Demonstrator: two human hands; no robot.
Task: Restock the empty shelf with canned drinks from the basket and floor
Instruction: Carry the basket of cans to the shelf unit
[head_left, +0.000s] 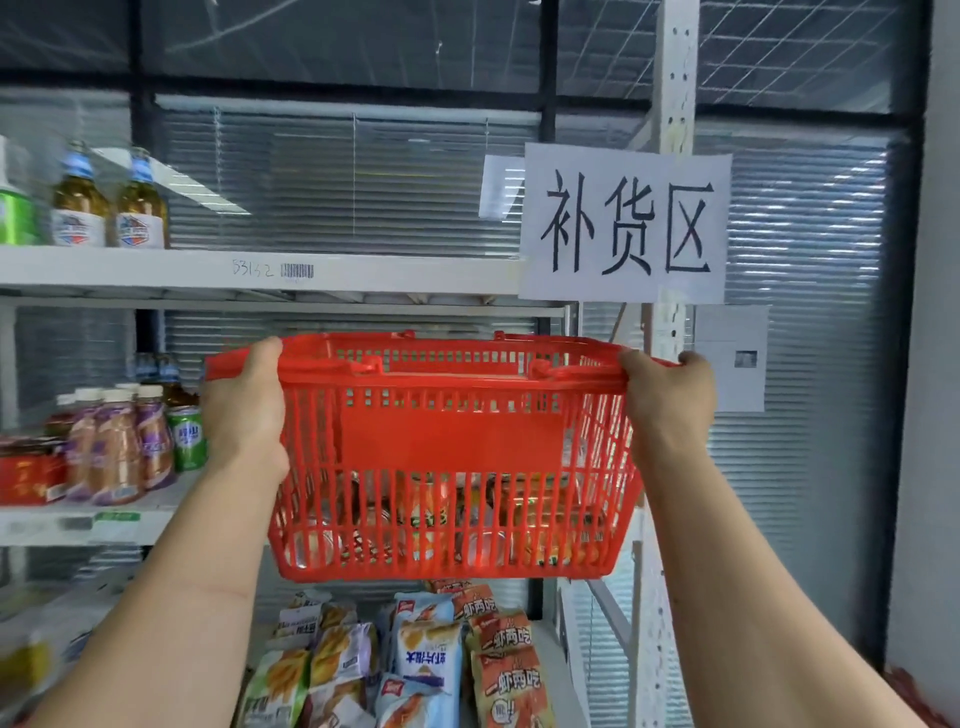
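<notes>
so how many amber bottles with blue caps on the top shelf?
2: one amber glass-look bottle with a blue cap, and a second just right of it, both upright at the shelf's left end. More may be hidden off-frame.

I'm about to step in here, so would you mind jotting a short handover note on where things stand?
Left hand: shut on the red basket at its left rim.
Right hand: shut on the basket's right rim.
Basket: held up in the air in front of the shelf, level with the bare stretch to the right of the bottles. Cans lie in its bottom, seen through the slats; the count is unclear.
Done: no cans from the basket are on the bare shelf yet.
Left: set the basket down, move the cans onto the shelf, then fetch any from the floor, which is out of view.
</notes>
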